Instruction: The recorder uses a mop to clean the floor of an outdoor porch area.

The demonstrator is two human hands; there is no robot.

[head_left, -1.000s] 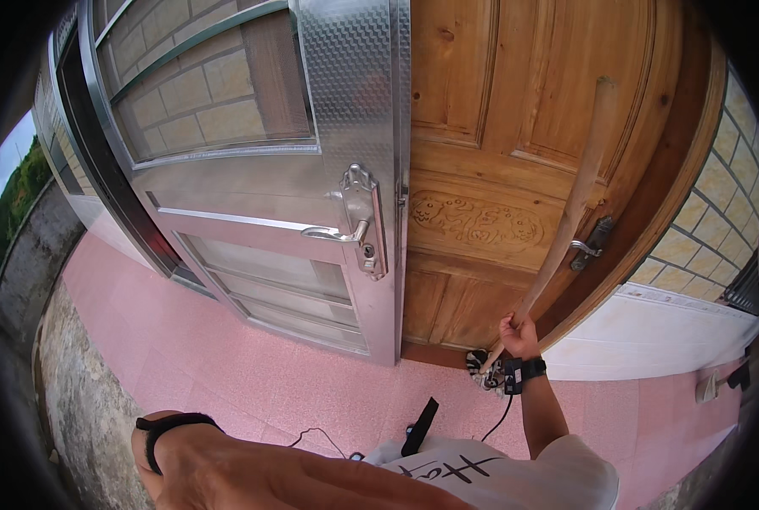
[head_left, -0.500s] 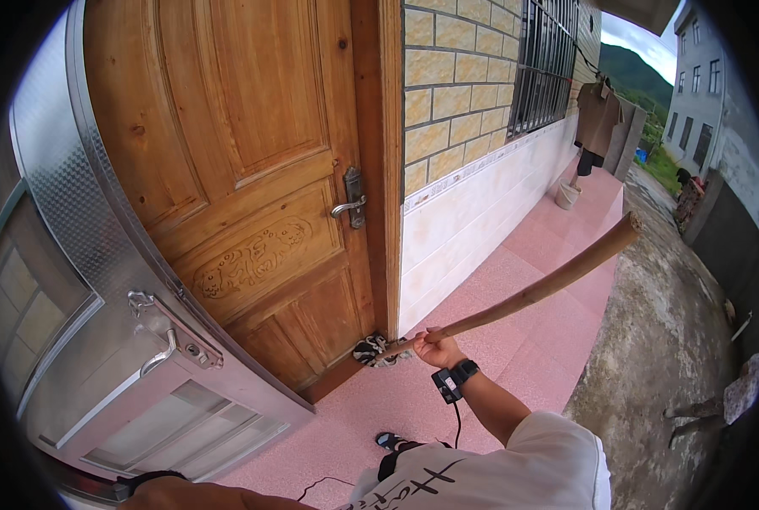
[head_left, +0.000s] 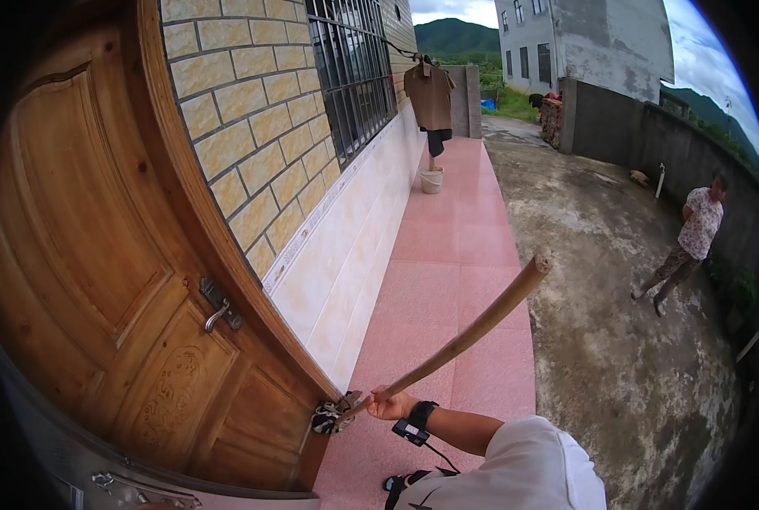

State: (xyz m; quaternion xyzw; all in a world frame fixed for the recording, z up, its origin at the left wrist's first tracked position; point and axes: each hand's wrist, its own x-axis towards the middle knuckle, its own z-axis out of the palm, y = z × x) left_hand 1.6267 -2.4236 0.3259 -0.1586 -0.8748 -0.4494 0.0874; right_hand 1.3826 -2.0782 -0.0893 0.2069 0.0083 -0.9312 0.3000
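Long pale wooden pole (head_left: pixel 473 327): slanting up and away from the brown panelled wooden door (head_left: pixel 99 280), low end at the door's foot.
Right hand (head_left: pixel 388 404): fingers wrapped fully round the pole's low part, probably to steady its long reach.
Dark cloth bundle (head_left: pixel 332 416): at the pole's low end, against the door's base.
Left hand: out of sight.
Pink tiled walkway (head_left: pixel 456 255): runs off from the door.
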